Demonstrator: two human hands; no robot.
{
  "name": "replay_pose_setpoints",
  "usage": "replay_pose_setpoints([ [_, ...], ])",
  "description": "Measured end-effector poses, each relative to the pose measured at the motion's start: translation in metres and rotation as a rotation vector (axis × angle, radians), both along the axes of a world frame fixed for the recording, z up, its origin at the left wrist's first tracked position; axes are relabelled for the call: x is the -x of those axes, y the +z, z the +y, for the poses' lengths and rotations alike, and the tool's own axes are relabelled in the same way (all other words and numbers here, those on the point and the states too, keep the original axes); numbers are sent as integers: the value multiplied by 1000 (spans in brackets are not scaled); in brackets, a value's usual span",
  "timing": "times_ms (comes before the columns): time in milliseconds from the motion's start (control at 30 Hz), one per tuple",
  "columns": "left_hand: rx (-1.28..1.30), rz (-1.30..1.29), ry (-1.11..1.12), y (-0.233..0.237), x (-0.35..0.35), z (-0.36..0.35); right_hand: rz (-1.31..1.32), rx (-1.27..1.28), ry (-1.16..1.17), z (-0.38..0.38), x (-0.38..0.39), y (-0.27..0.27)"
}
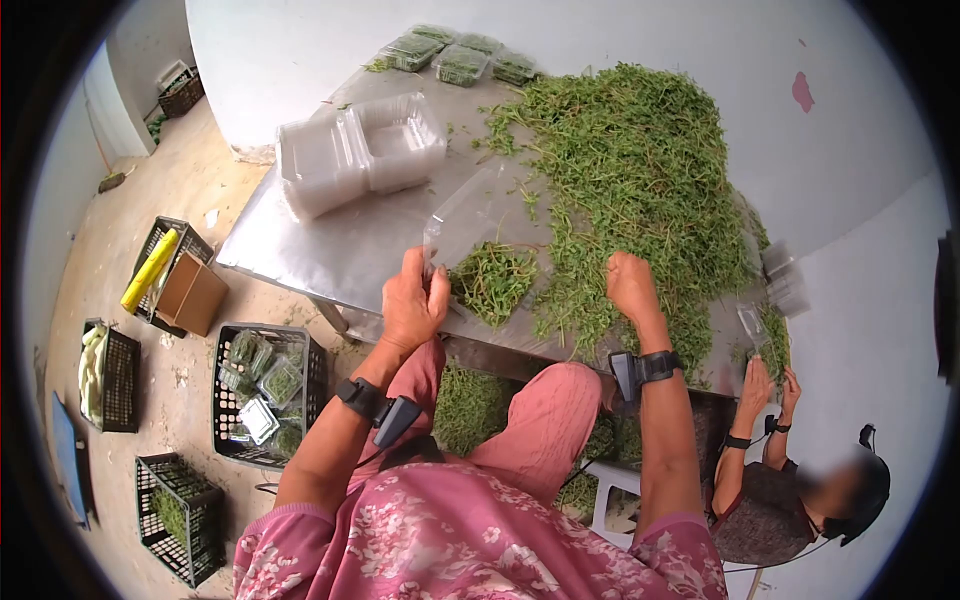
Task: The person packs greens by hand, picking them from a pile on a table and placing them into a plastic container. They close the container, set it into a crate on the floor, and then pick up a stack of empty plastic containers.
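My left hand (412, 305) grips the near left side of an open clear plastic clamshell box (465, 208), whose lid is tilted up toward the back of the table. A clump of leafy green sprigs (494, 282) lies in the box's near part. To the right, my right hand (632, 287) is closed in a fist at the near side of a large heap of the same greens (640, 170). Whatever that fist may hold is hidden from view.
Nested empty clamshells (360, 155) stand on the metal table (255, 240). Filled boxes (462, 65) sit at the back. On the floor at left is a black crate (315, 400) with packed boxes. A co-worker (770, 510) handles greens at the right end.
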State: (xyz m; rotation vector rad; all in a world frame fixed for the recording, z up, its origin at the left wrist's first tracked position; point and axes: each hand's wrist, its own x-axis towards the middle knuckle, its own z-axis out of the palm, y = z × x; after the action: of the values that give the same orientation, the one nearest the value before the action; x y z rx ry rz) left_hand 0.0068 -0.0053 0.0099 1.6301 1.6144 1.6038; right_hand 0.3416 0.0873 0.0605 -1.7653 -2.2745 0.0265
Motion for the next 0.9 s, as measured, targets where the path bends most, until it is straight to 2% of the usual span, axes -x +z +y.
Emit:
replay_pose_setpoints([
  [100,17,-12,-9,-1,0,0,224,-108,32,8,4,8],
  [200,-2,-4,-8,0,0,0,383,-63,-18,9,24,25],
  [300,-8,7,-10,0,1,1,465,-93,-3,21,32,18],
  [400,-19,11,-7,3,1,0,383,33,-60,37,32,9],
  [500,-9,10,-9,3,1,-1,115,25,-40,40,35,3],
  [600,-8,17,-6,4,1,-1,1,218,-166,40,43,12],
  [700,-6,13,-2,5,0,-2,-106,183,-192,38,40,10],
  [800,-22,-15,-17,3,0,-2,-236,384,-226,34,45,33],
  [900,-24,-12,-19,2,-1,-1,-269,299,-201,37,30,14],
])
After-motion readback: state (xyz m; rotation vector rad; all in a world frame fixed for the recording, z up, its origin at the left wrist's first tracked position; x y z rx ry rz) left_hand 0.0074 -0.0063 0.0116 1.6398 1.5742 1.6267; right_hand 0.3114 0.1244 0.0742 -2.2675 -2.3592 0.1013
